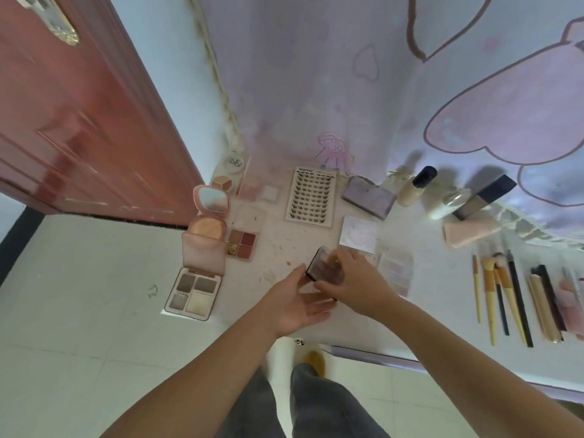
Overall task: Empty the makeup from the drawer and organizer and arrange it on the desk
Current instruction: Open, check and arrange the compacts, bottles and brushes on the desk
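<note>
Both your hands meet over the desk [278, 241]: your right hand [354, 284] pinches a small dark palette [325, 268], apparently hinged open, your left hand [297, 306] cups flat beneath; next, lay it beside the lash card [311, 197].

Red-brown door [72, 128], pale tiled floor [79, 311], lilac cartoon wall hanging [410, 90]
</note>
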`<state>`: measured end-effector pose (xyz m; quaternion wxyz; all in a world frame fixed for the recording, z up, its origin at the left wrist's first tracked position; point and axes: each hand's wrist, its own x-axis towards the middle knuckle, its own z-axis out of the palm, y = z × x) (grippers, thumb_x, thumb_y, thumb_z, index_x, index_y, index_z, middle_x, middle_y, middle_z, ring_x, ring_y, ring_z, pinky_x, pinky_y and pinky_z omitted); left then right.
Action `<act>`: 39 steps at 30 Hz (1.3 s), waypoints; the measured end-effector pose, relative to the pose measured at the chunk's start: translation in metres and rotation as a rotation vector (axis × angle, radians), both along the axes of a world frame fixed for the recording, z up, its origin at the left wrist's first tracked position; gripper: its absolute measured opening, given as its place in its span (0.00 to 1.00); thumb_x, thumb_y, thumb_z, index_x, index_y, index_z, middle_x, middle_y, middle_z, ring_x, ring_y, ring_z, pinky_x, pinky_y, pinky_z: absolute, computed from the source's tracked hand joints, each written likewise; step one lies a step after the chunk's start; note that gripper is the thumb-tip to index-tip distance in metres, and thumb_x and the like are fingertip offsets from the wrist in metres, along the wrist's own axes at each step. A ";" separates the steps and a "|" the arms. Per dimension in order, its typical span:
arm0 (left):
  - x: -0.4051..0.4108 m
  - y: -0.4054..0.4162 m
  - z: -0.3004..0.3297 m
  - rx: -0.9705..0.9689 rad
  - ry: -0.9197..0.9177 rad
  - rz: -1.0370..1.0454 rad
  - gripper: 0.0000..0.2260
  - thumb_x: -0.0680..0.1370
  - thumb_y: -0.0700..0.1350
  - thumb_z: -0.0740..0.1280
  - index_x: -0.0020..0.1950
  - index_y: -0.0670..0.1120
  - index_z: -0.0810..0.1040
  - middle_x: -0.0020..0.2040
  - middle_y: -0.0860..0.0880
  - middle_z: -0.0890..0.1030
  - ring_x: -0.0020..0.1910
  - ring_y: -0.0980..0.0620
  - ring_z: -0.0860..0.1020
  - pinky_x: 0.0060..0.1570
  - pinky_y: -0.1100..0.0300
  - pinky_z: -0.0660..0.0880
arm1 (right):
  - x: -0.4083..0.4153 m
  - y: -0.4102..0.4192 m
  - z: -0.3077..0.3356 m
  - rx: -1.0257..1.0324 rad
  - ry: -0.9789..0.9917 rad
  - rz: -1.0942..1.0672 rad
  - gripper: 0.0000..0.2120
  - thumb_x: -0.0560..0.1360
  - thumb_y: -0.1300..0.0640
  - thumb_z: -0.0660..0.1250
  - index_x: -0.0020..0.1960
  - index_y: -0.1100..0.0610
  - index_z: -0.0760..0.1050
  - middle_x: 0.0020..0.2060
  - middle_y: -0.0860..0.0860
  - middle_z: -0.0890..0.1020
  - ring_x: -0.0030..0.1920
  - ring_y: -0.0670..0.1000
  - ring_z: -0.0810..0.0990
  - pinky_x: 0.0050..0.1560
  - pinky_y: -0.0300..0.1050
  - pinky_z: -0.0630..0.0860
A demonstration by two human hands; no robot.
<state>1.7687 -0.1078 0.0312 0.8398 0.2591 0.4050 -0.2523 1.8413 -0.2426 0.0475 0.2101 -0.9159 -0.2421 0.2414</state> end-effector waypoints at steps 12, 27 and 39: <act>-0.035 0.011 0.009 -0.190 -0.207 0.243 0.24 0.76 0.49 0.67 0.69 0.40 0.70 0.60 0.36 0.76 0.54 0.40 0.78 0.61 0.45 0.73 | 0.005 0.020 0.030 0.181 0.201 0.280 0.18 0.69 0.42 0.71 0.54 0.46 0.70 0.51 0.44 0.77 0.51 0.44 0.75 0.52 0.36 0.70; -0.085 0.046 -0.004 -0.148 0.120 0.542 0.13 0.79 0.45 0.61 0.60 0.39 0.72 0.56 0.34 0.78 0.55 0.34 0.77 0.47 0.38 0.77 | 0.044 0.091 -0.001 0.246 0.710 0.020 0.12 0.79 0.54 0.61 0.51 0.61 0.79 0.44 0.56 0.85 0.44 0.56 0.85 0.48 0.50 0.82; -0.096 0.059 0.007 -0.017 0.317 0.619 0.23 0.80 0.41 0.60 0.73 0.37 0.59 0.69 0.30 0.65 0.67 0.31 0.67 0.67 0.41 0.65 | 0.019 0.129 -0.017 0.245 0.456 0.175 0.10 0.80 0.52 0.60 0.51 0.54 0.78 0.43 0.50 0.85 0.40 0.46 0.84 0.45 0.43 0.80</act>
